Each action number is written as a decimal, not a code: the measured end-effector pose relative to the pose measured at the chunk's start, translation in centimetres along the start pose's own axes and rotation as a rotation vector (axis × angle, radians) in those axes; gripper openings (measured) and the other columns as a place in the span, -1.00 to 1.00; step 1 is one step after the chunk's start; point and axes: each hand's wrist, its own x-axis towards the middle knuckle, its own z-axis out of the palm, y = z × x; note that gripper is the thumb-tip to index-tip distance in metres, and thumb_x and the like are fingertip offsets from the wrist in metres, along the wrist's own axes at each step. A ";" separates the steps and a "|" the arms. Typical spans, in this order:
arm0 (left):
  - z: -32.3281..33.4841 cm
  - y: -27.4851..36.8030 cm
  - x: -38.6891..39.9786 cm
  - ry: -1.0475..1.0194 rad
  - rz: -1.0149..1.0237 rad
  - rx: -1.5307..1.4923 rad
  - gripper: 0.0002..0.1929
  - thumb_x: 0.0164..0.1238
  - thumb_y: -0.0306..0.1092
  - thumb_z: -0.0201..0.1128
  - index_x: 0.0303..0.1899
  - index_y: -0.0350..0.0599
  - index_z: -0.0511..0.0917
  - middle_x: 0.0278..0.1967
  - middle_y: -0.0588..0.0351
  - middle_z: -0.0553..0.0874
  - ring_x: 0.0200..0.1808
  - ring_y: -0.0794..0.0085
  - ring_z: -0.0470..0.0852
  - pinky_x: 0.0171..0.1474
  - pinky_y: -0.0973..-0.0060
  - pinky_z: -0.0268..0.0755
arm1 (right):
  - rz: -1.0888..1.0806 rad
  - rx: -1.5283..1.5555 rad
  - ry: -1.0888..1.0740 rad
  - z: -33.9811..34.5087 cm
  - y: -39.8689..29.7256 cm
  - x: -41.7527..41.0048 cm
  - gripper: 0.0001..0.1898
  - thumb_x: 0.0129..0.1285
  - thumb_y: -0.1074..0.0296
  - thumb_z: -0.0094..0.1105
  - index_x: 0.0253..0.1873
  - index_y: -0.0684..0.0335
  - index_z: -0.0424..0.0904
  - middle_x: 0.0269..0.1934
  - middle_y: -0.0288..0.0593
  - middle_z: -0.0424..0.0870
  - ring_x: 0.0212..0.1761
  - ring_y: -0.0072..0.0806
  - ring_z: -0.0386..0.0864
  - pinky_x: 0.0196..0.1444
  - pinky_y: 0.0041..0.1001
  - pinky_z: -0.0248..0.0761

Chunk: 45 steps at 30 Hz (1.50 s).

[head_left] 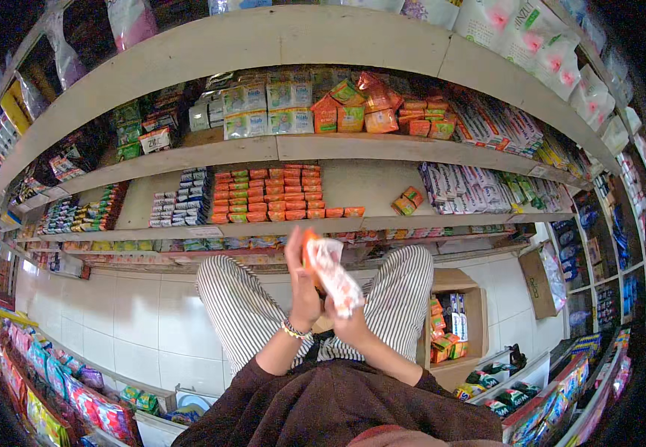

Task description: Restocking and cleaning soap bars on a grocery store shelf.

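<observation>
Above my lap, my left hand [302, 296] and my right hand [349, 327] hold an orange-and-white packet [334, 274]. My left fingers reach up along its orange side, while my right hand grips its lower end. The packet is blurred, so its exact kind is unclear. Just beyond it, orange wrapped soap bars [286, 193] stand in stacked rows on the shelf [351, 181]. Two more orange and green packets [408, 200] lie tilted farther right on that shelf.
A cardboard box [474, 329] with toothpaste cartons [458, 318] and orange packets [444, 346] stands beside my right knee. White toothpaste cartons [462, 187] fill the shelf's right part. Pouches [290, 120] sit on the shelf above. Racks of packets [71, 385] stand behind me.
</observation>
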 end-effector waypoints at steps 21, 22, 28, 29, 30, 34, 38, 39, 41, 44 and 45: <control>-1.5 0.7 0.4 -0.255 -0.010 0.376 -0.32 0.44 -0.09 0.04 0.40 -0.24 -0.03 0.28 -0.14 0.15 0.36 0.16 0.12 0.38 0.27 0.01 | 0.404 0.696 0.374 -2.8 3.4 -0.5 -0.54 0.29 0.42 0.17 0.25 0.34 0.31 0.14 -0.16 0.51 0.14 -0.44 0.48 0.20 -0.43 0.34; -1.7 0.8 0.7 -0.192 -0.126 0.253 -0.39 0.33 -0.34 0.19 0.33 -0.27 0.13 0.14 -0.05 0.35 0.23 0.31 0.33 0.26 0.39 0.23 | 0.470 0.723 0.392 -3.4 3.4 -0.5 -0.54 0.29 0.39 0.18 0.25 0.33 0.32 0.11 -0.17 0.53 0.12 -0.42 0.50 0.19 -0.41 0.36; -2.6 0.5 1.2 -0.352 -0.334 0.116 -0.61 0.39 -0.34 0.14 0.16 -0.30 0.36 0.08 0.04 0.51 0.09 0.45 0.49 0.15 0.50 0.35 | 0.481 0.409 0.239 -5.3 3.4 -0.3 -0.51 0.22 0.39 0.27 0.23 0.32 0.36 0.06 -0.18 0.57 0.06 -0.42 0.55 0.10 -0.43 0.43; -2.5 0.2 1.0 -0.322 -0.275 0.139 -0.62 0.41 -0.35 0.12 0.17 -0.30 0.35 0.10 0.04 0.50 0.09 0.45 0.50 0.15 0.51 0.35 | 0.445 0.305 0.223 -5.6 3.4 -0.1 -0.50 0.21 0.38 0.29 0.22 0.32 0.37 0.04 -0.18 0.58 0.05 -0.42 0.56 0.09 -0.44 0.43; -2.3 0.0 0.6 -0.222 -0.275 0.086 -0.64 0.42 -0.34 0.10 0.15 -0.29 0.34 0.08 0.05 0.51 0.07 0.46 0.51 0.13 0.52 0.37 | 0.301 -0.006 0.222 -6.3 3.4 0.1 -0.58 0.11 0.33 0.38 0.05 0.34 0.52 -0.16 -0.22 0.68 -0.09 -0.50 0.62 -0.02 -0.46 0.48; -1.9 -1.3 -0.7 0.067 -0.311 -0.039 -0.72 0.46 -0.33 0.07 0.07 -0.24 0.30 0.00 0.10 0.53 0.01 0.53 0.54 0.06 0.57 0.42 | 0.131 -0.386 0.576 -7.3 3.6 0.8 -0.62 0.16 0.33 0.22 0.06 0.34 0.51 -0.09 -0.05 0.65 -0.09 -0.22 0.63 -0.03 -0.38 0.48; -2.4 -3.5 -1.0 0.093 -0.330 -0.221 -0.76 0.49 -0.27 0.03 -0.01 -0.17 0.25 -0.07 0.11 0.53 -0.03 0.57 0.53 0.00 0.58 0.46 | -0.177 -0.351 0.566 -3.1 3.8 0.2 -0.55 0.25 0.29 0.12 0.21 0.31 0.41 0.15 0.02 0.49 0.15 -0.10 0.47 0.25 -0.20 0.25; -2.5 -4.0 -1.0 0.054 -0.336 -0.294 -0.76 0.49 -0.28 0.03 0.01 -0.17 0.25 -0.07 0.11 0.54 -0.03 0.55 0.53 0.00 0.57 0.46 | -0.097 -0.526 0.444 -1.8 3.6 -0.7 -0.49 0.21 0.23 0.16 0.24 0.29 0.40 0.22 0.04 0.45 0.30 -0.04 0.34 0.38 -0.09 0.02; -2.7 -4.6 -1.1 -0.007 -0.464 -0.275 -0.67 0.47 -0.24 -0.03 0.12 -0.20 0.22 0.02 0.06 0.51 0.05 0.40 0.51 0.10 0.49 0.41 | -0.343 -0.528 0.101 0.3 4.0 -0.9 -0.43 0.20 0.10 0.17 0.27 0.24 0.40 0.40 0.06 0.22 0.54 -0.08 -0.11 0.46 0.03 -0.36; -2.3 -4.0 -1.8 -0.017 -0.303 -0.161 -0.73 0.46 -0.33 -0.03 0.06 -0.23 0.22 -0.01 0.07 0.50 0.01 0.44 0.50 0.09 0.53 0.40 | -0.261 -0.630 0.014 0.3 4.7 -0.7 -0.45 0.23 0.11 0.10 0.29 0.20 0.39 0.40 0.07 0.20 0.51 0.03 -0.05 0.45 0.09 -0.31; -2.3 -3.1 -3.0 -0.014 -0.099 0.024 -0.75 0.48 -0.33 -0.05 0.05 -0.23 0.23 -0.02 0.08 0.49 0.01 0.45 0.48 0.10 0.54 0.39 | -0.271 -0.691 -0.033 -0.1 4.8 -0.4 -0.47 0.25 0.15 0.07 0.30 0.20 0.38 0.40 0.07 0.19 0.50 0.06 -0.03 0.44 0.10 -0.28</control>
